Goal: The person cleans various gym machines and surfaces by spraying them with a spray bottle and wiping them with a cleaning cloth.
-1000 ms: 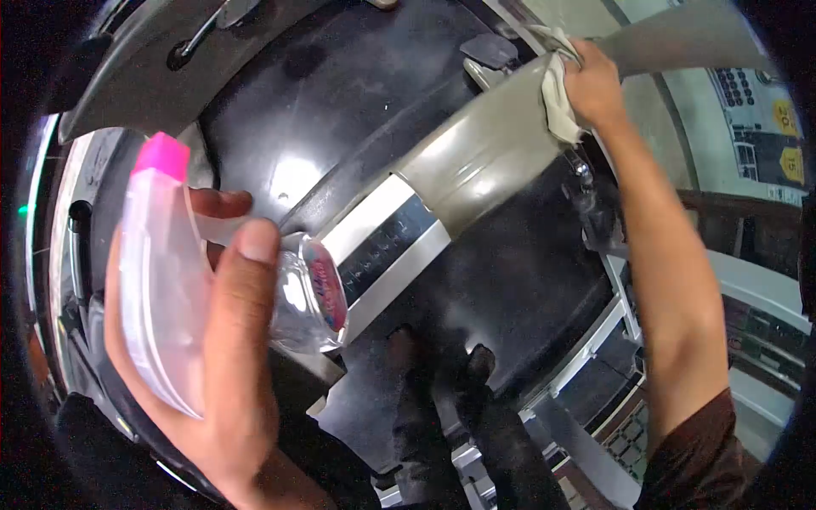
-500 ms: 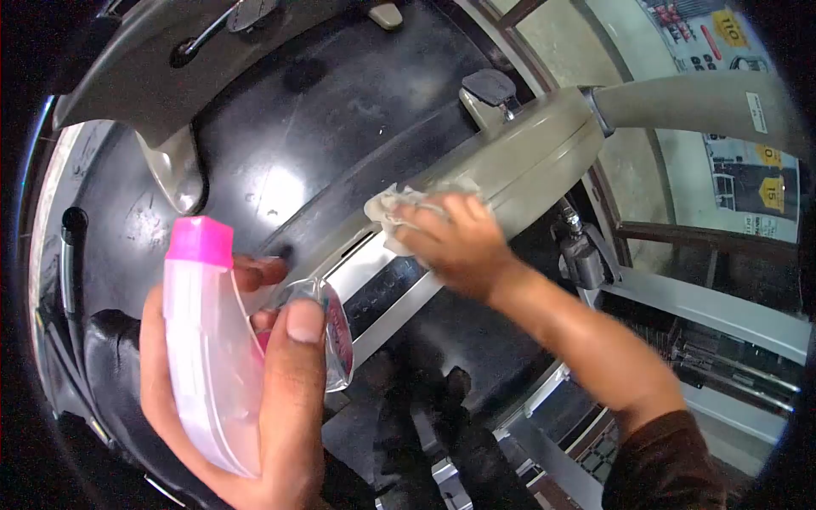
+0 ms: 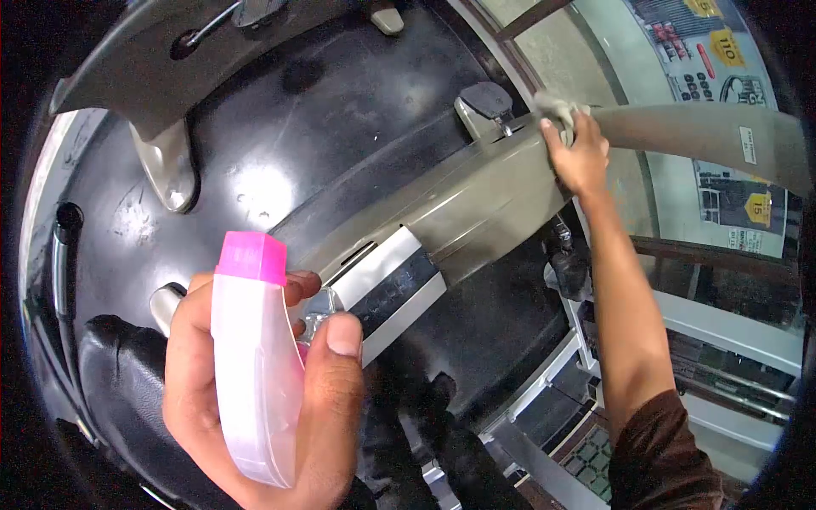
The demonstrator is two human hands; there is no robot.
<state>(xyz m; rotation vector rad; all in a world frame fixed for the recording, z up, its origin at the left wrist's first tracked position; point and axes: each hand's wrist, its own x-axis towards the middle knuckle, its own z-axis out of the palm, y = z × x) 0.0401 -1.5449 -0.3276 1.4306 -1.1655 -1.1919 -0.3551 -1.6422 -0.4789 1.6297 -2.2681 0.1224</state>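
Observation:
Close to the camera, my left hand (image 3: 327, 416) is wrapped around a spray bottle (image 3: 255, 365) with a pink nozzle and a translucent white sprayer head. Its lower part is mostly hidden behind my fingers and thumb. My right hand (image 3: 580, 157) reaches forward and grips a crumpled pale cloth (image 3: 552, 106), slightly blurred. Both are at the upper end of a long beige machine frame (image 3: 501, 187), by the joint with a beige tube (image 3: 680, 127). A silver rail with a dark middle strip (image 3: 391, 293) lies at the frame's near end, just beyond the bottle.
A glossy black surface (image 3: 323, 127) spreads behind the frame. A dark foot-shaped pad (image 3: 486, 99) stands beside the frame. Silver metal bars (image 3: 714, 331) run along the right, and posters (image 3: 722, 51) show at upper right. A black padded part (image 3: 127, 374) is at lower left.
My right hand has moved up and right along the beige frame with the cloth, uncovering the silver rail. My left hand and the spray bottle have shifted slightly right and down.

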